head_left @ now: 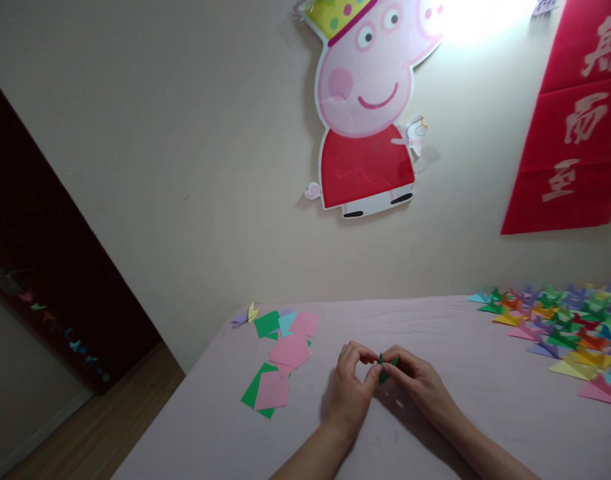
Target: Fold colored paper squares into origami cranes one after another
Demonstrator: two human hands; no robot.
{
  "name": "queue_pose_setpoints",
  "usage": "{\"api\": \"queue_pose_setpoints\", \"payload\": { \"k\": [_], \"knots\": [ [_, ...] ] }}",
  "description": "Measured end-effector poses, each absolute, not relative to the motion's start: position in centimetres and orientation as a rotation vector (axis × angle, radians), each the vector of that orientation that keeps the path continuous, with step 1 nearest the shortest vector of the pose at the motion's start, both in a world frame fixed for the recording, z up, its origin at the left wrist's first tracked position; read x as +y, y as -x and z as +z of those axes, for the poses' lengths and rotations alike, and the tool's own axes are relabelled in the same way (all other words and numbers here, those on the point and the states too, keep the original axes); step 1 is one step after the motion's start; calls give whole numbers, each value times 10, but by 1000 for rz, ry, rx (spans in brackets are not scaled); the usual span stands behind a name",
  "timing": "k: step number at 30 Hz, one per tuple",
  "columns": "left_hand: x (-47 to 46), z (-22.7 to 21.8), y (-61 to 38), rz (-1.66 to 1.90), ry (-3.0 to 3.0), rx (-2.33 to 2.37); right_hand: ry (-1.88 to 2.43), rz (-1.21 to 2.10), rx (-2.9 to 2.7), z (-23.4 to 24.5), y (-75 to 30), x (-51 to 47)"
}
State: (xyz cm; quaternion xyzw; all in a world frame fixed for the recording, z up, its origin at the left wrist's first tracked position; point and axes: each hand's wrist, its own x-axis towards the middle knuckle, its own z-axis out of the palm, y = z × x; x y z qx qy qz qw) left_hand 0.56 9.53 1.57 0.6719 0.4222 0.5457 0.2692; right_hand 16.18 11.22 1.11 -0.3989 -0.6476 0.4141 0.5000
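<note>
Between my two hands is a small piece of folded dark green paper point(383, 377), its pointed tips showing above and beside the fingers. My left hand point(351, 387) pinches it from the left with thumb and forefinger. From the right, my right hand point(418, 381) grips it with thumb and fingers, the two hands nearly touching. Fingers cover much of the paper, so its full shape cannot be made out. To the left lie loose paper squares, among them a pink sheet point(289, 352) and a green sheet point(268, 325).
Many folded paper birds point(560, 327) in mixed colours stand in rows at the right. A yellow folded piece point(253, 311) sits at the table's far left corner. The cloth-covered table point(205, 407) meets a wall with a cartoon pig cutout point(368, 160) and a red banner point(550, 147).
</note>
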Motion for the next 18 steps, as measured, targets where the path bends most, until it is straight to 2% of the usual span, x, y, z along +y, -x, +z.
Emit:
{"api": "queue_pose_setpoints", "payload": {
  "k": [10, 18],
  "knots": [
    [95, 16, -4, 1380, -1773, 1196, 1004, 862, -1574, 11, -163, 110],
    [94, 17, -4, 1464, -1774, 1134, 994, 780, -1671, 11, -162, 108]
  ]
}}
